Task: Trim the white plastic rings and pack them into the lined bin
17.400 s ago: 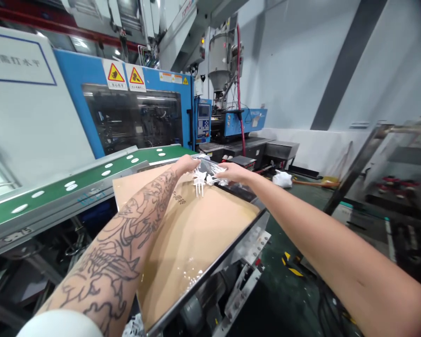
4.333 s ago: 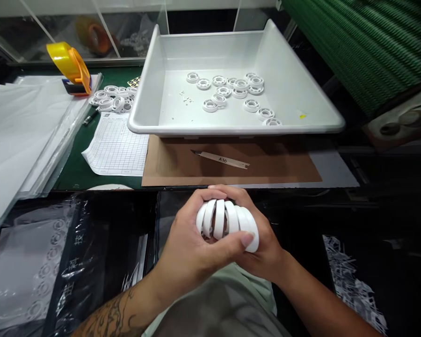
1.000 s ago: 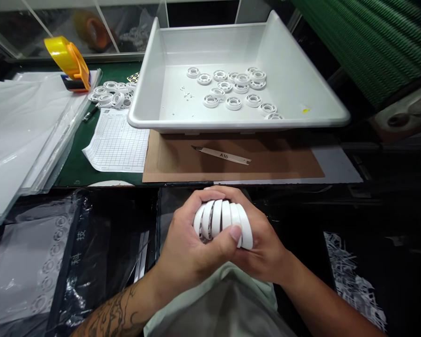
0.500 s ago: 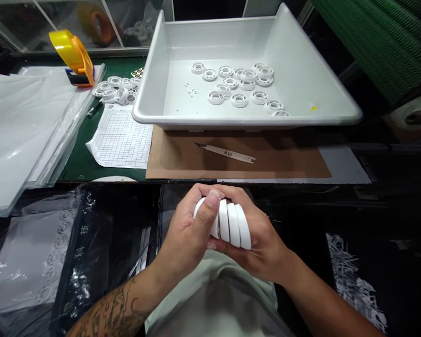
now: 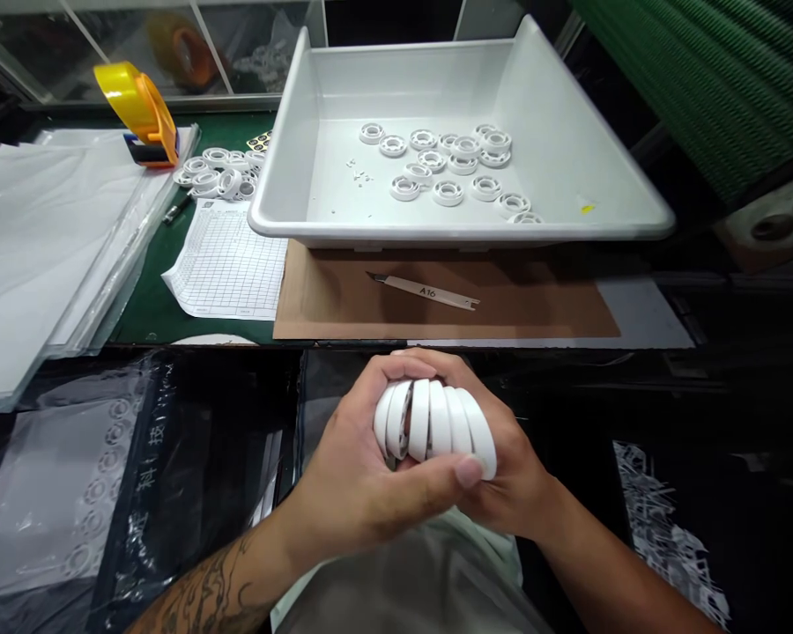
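A row of several white plastic rings (image 5: 440,419) stands on edge, side by side, between my two hands in front of the bench. My left hand (image 5: 370,475) wraps the left end of the row, its thumb stretched along the near side to the rightmost ring. Around the far side and right end closes my right hand (image 5: 508,458); its fingers are partly hidden behind the rings. Loose white rings (image 5: 432,161) of the same look lie in the white tray (image 5: 463,232) beyond.
On brown cardboard (image 5: 535,299) rests a craft knife (image 5: 429,291) marked A16. Left of the tray are more rings (image 5: 218,172), a printed form (image 5: 231,264), a yellow tape dispenser (image 5: 138,114) and plastic sleeves (image 5: 53,229). White scraps (image 5: 667,537) lie low at right.
My left thumb has moved from the top of the rings down along their near side, reaching right. More of the row now shows between my hands.
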Demonstrator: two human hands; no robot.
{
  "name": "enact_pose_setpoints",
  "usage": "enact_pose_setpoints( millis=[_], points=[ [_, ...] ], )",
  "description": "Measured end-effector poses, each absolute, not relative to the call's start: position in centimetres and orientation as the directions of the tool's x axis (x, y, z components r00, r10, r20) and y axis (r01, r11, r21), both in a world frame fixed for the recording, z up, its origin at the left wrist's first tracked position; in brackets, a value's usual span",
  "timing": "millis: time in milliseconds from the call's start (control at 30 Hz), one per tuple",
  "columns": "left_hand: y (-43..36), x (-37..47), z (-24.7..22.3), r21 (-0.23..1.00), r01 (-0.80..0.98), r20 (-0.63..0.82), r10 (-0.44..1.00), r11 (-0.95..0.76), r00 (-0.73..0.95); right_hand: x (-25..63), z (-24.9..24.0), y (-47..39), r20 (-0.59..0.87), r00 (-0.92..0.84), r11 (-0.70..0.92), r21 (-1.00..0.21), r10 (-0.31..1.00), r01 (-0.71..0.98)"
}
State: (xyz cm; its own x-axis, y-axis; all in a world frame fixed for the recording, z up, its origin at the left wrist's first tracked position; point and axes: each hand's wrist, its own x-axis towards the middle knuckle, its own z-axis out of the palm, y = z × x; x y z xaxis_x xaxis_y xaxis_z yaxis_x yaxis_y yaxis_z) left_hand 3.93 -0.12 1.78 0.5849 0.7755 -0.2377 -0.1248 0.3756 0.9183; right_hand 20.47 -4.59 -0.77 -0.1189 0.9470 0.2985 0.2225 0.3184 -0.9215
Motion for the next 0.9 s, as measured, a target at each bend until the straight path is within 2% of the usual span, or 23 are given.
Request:
enact_pose_setpoints(
  millis=[167, 367, 400, 467, 533, 600, 667, 733, 900],
  points=[
    [-0.1, 3.9, 2.0, 0.922, -0.145, -0.226, 0.803, 0.359, 0.551, 20.6, -1.0, -4.7, 0.284, -0.121, 0.302, -0.938, 0.951, 0.172],
    [0.0, 3.5, 2.1, 0.983, -0.096, -0.093, 0.876, 0.156, 0.474, 22.1, -0.6, -4.9, 0.251, -0.231, 0.267, -0.963, 0.94, 0.044],
    [0.0, 3.3, 2.0, 0.992, -0.062, -0.067, 0.885, 0.108, 0.461, 22.4, -0.5, -5.1, 0.255, -0.198, 0.266, -0.963, 0.946, 0.031],
    [0.2, 3.0, 1.9, 0.998, 0.051, 0.017, 0.907, -0.042, 0.42, 22.7, -0.3, -5.4, 0.233, -0.02, 0.233, -0.972, 0.972, 0.025],
    [0.3, 2.8, 1.7, 0.951, 0.185, 0.161, 0.907, -0.248, 0.39, 22.4, -0.1, -5.6, 0.154, 0.151, 0.144, -0.987, 0.976, 0.072],
    [0.4, 2.8, 1.5, 0.859, 0.265, 0.319, 0.864, -0.437, 0.391, 21.4, 0.4, -5.6, 0.081, 0.208, 0.054, -0.99, 0.975, 0.134],
    [0.5, 2.9, 1.5, 0.789, 0.299, 0.409, 0.822, -0.536, 0.396, 20.2, 0.8, -5.4, 0.062, 0.195, 0.035, -0.99, 0.979, 0.137],
    [0.4, 2.9, 1.5, 0.788, 0.313, 0.401, 0.828, -0.53, 0.392, 19.2, 1.0, -5.1, 0.09, 0.203, 0.072, -0.993, 0.975, 0.093],
    [0.1, 2.5, 1.3, 0.92, 0.268, 0.181, 0.916, -0.286, 0.358, 18.7, 0.5, -4.6, 0.116, 0.207, 0.111, -0.993, 0.972, 0.035]
  ],
)
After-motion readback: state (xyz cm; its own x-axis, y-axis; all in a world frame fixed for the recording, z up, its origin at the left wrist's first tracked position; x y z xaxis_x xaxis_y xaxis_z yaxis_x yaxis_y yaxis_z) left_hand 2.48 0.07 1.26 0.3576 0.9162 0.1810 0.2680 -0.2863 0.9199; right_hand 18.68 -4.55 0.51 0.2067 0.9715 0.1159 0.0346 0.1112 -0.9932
